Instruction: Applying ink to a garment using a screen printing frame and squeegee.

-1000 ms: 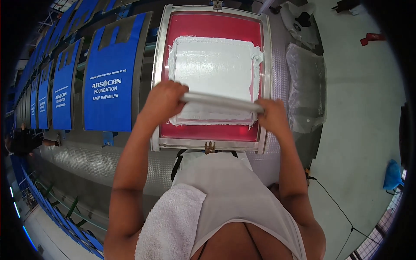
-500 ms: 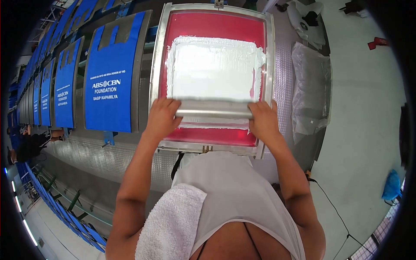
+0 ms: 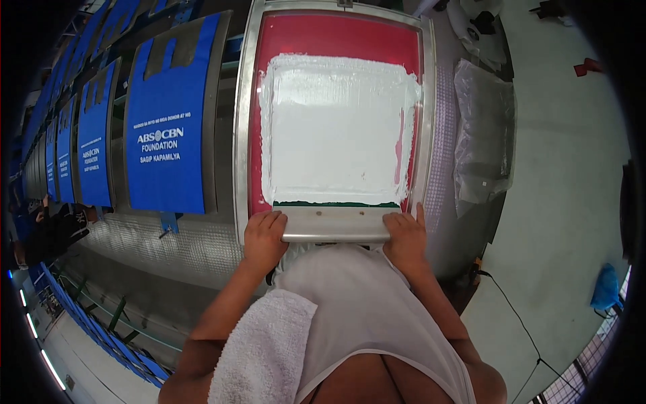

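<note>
A squeegee with a long metal handle and a dark green blade lies across the near end of a screen printing frame. My left hand is closed round its left end. Its right end is gripped by my right hand, one finger of which points up along the frame's right rail. Beyond the blade, white ink covers the middle of the red mesh, with raised ridges at its edges. A thin pink streak shows through near the ink's right side. What lies beneath the frame is hidden.
Blue printed bags lie on grey boards in a row at the left. A clear plastic sheet rests right of the frame. A black cable runs over the floor at right. Another person in black is at far left.
Both my hands have drawn the squeegee toward my body, from over the ink to the near end of the frame. The handle has tilted toward me, so the green blade now shows.
</note>
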`<state>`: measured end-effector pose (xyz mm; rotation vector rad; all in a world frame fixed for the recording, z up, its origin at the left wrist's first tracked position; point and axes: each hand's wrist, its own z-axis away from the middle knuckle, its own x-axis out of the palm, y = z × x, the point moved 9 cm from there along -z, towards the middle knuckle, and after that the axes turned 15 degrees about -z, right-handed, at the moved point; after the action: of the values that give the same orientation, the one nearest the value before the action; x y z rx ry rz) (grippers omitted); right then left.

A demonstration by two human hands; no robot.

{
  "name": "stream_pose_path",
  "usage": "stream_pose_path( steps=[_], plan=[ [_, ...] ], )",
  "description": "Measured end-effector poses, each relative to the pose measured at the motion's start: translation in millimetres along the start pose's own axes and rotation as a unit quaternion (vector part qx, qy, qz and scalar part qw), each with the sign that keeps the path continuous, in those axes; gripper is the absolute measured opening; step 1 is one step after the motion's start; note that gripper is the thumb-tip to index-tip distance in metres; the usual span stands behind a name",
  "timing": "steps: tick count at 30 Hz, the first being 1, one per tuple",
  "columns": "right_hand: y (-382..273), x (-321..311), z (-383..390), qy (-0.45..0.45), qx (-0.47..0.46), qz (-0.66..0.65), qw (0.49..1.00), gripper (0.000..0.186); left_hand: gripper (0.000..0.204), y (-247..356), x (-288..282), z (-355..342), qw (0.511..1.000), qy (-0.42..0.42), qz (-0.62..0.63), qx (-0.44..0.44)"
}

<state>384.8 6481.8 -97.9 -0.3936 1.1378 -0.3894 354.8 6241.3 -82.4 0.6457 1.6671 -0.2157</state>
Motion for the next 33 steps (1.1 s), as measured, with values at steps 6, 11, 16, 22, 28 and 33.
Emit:
stream_pose_path(
  steps=[6, 11, 16, 22, 28, 33],
  plan=[
    [30.9, -54.7, -133.8, 0.106, -0.086, 0.064, 0.989, 0.035, 0.033, -82.3, 55.3, -124.9, 0.996, -0.059, -0.018, -0.068],
    [24.7, -113.0, -221.2, 0.074, -0.073, 0.070, 0.992, 0.030, 0.036, -114.2, 53.3, -232.8, 0.990, -0.109, -0.070, -0.057],
    [9.0, -76.6, -90.5, -0.009, -0.034, 0.061, 0.998, 0.037, 0.034, -66.8, 27.2, -103.8, 0.972, -0.215, -0.055, -0.073],
    [16.4, 2.0, -4.4, 0.030, -0.046, 0.026, 0.998, 0.040, 0.035, -18.6, 30.2, -1.6, 0.993, -0.117, 0.010, -0.027],
    [31.7, -69.4, -160.6, 0.085, -0.046, 0.096, 0.991, 0.038, 0.031, -90.7, 54.8, -167.5, 0.991, -0.101, -0.041, -0.073],
    [18.7, -114.4, -208.5, 0.042, -0.043, 0.057, 0.997, 0.032, 0.034, -111.4, 47.7, -236.0, 0.991, -0.110, -0.031, -0.063]
  ],
)
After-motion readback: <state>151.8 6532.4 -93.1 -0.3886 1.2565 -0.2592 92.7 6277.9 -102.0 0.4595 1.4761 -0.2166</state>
